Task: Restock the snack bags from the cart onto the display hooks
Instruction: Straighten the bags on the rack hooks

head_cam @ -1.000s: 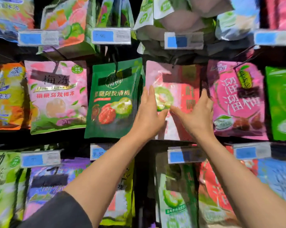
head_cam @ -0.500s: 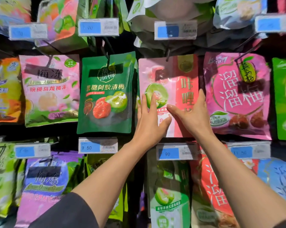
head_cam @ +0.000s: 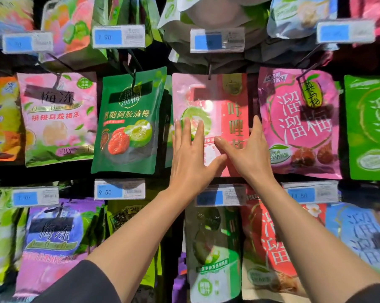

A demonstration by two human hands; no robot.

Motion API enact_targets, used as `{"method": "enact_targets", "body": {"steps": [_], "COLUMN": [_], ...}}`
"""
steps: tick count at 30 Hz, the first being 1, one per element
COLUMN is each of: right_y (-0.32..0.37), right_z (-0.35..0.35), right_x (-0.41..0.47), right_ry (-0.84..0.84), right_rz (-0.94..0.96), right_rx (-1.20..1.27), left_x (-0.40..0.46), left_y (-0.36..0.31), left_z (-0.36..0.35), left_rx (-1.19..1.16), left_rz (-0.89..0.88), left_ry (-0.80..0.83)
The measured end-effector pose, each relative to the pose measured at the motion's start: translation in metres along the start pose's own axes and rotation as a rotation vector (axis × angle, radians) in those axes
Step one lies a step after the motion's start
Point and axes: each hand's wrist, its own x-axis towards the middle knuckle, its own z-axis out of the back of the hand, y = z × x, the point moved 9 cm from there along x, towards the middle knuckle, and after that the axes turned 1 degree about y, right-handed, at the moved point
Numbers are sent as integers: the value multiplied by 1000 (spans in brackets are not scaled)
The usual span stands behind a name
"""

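- My left hand (head_cam: 190,154) lies flat, fingers straight and spread, on the lower left of the pink snack bag (head_cam: 210,119) at the centre of the frame; it holds nothing, only presses.
- My right hand (head_cam: 247,149) lies flat on the bag's red right half, thumb reaching toward my left thumb, fingers at the bag's right edge; it grips nothing either.
- The bag hangs from a display hook (head_cam: 210,72) at its top edge, under a price tag (head_cam: 217,40) in the upper middle.
- I judge I press with both palms to smooth the bag and square it, so it hangs straight between the green bag (head_cam: 130,121) on its left and the magenta bag (head_cam: 298,123) on its right.
- The cart is out of view.
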Motion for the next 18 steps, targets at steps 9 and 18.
{"method": "enact_targets", "body": {"steps": [9,18], "right_y": [-45,-147], "right_z": [120,136], "right_x": [17,52], "right_ry": [-331,-42], "right_rz": [7,-335], "right_rx": [-119,-117], "left_x": [29,49], "left_y": [-107,-113], "left_z": [-49,-147], "left_rx": [-200,-211], "left_rz": [-257,80], "left_ry": [59,392]}}
